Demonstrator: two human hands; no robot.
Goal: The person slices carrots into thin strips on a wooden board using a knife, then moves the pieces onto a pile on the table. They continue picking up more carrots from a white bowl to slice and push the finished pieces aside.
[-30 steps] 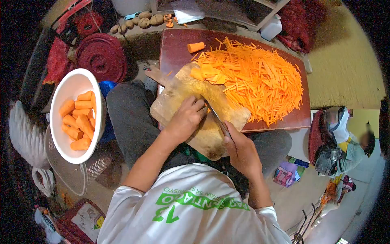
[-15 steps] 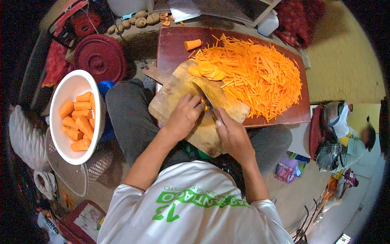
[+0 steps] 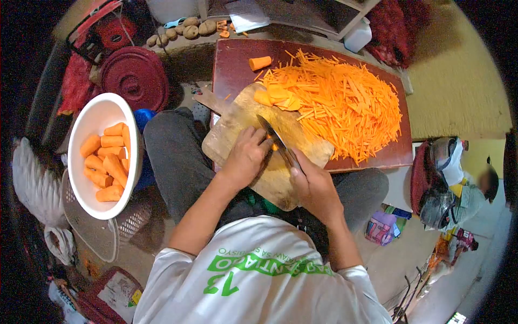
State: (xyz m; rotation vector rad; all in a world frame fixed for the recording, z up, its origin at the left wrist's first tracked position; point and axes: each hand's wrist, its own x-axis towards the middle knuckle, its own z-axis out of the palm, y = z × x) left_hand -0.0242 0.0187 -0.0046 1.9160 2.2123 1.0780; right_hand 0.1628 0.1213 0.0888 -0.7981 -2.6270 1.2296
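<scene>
My right hand (image 3: pixel 316 189) is wrapped round the handle of a knife (image 3: pixel 268 128), whose dark blade points away from me over the wooden cutting board (image 3: pixel 278 181). Curled fingers of my left hand (image 3: pixel 245 159) press down on the board just left of the blade. Beneath them a little orange carrot (image 3: pixel 274 146) shows, mostly hidden by the fingers and knife. Flat carrot slices (image 3: pixel 278 97) lie overlapped at the board's far edge. Beside them a large heap of carrot strips (image 3: pixel 345 102) covers much of the red table (image 3: pixel 232 59).
One carrot chunk (image 3: pixel 260 63) lies at the table's far left. To my left, a white basin (image 3: pixel 77 162) holds several peeled carrots (image 3: pixel 113 164). Behind it stands a dark red lid (image 3: pixel 135 78). Potatoes (image 3: pixel 191 31) line the ledge at the back. The board rests near my knees.
The knife blade has tilted slightly and shifted a little beside my left fingers. Both hands stay at the same place on the board; the whole view has shifted slightly.
</scene>
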